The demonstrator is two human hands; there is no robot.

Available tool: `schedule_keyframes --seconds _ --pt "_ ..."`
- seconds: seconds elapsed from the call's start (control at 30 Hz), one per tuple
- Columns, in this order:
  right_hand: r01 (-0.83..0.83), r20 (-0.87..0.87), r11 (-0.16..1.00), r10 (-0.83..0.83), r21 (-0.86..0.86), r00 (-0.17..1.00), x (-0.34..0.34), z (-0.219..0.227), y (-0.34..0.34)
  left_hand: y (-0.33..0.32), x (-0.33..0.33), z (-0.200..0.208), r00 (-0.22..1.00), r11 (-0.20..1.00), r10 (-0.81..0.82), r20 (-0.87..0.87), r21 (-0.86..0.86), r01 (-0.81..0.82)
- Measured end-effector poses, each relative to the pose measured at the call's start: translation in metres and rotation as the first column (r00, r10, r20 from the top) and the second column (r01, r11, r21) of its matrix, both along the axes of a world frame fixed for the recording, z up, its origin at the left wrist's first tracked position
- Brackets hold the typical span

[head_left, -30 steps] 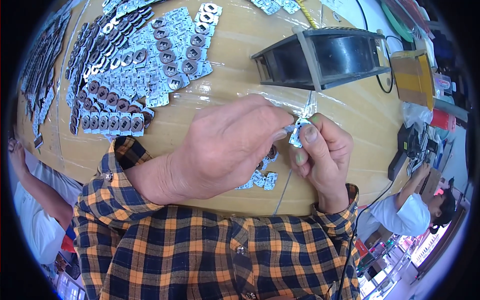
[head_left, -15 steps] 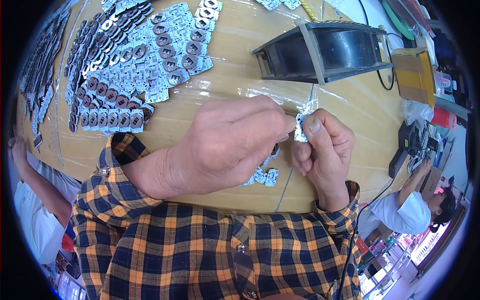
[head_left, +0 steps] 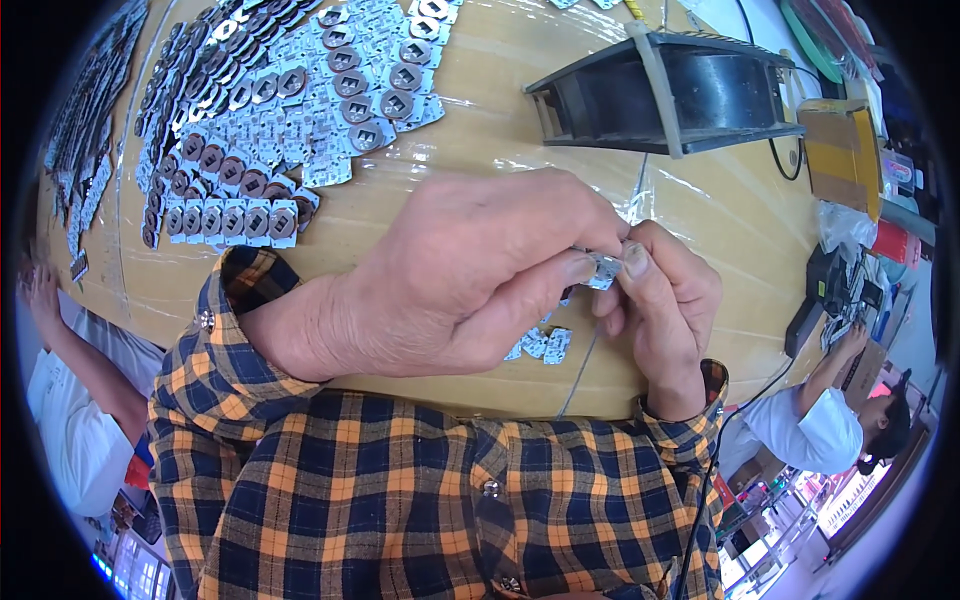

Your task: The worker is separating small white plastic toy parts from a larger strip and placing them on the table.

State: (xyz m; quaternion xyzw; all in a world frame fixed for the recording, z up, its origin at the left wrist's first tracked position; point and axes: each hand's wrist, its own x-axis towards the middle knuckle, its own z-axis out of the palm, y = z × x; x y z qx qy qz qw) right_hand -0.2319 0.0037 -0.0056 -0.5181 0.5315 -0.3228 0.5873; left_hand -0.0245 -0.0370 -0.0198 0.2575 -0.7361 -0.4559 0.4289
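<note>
Between my two hands is a small pale circuit board (head_left: pixel 602 272), partly covered by fingertips. My left hand (head_left: pixel 490 265) pinches its left side with thumb and index finger, the back of the hand upward. On the right edge, the thumb and curled fingers of my right hand (head_left: pixel 668 295) close on the same board. Below the hands, several loose small circuit boards (head_left: pixel 540 344) lie on the table, partly hidden by my left hand.
Rows of circuit boards with round coin-cell parts (head_left: pixel 232 220) cover the table's left side. A black fan (head_left: pixel 660 95) stands beyond my hands. At the right are a cardboard box (head_left: pixel 838 150) and a black device (head_left: pixel 822 285). People (head_left: pixel 800 425) sit at both sides.
My left fingers have moved right and now cover more of the board. The board has tilted between both hands. The whole view has shifted slightly.
</note>
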Motion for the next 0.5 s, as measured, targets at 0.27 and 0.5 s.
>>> schedule_keyframes --seconds 0.27,0.5 --pt "-0.045 -0.197 0.984 0.010 -0.171 0.980 0.000 -0.003 0.002 -0.003 0.012 0.006 0.973 0.996 0.036 0.227 0.066 -0.053" --pt "-0.286 -0.365 0.793 0.086 -0.538 0.927 0.005 -0.014 -0.006 -0.002 0.032 0.020 0.860 0.989 -0.019 0.511 0.137 -0.060"
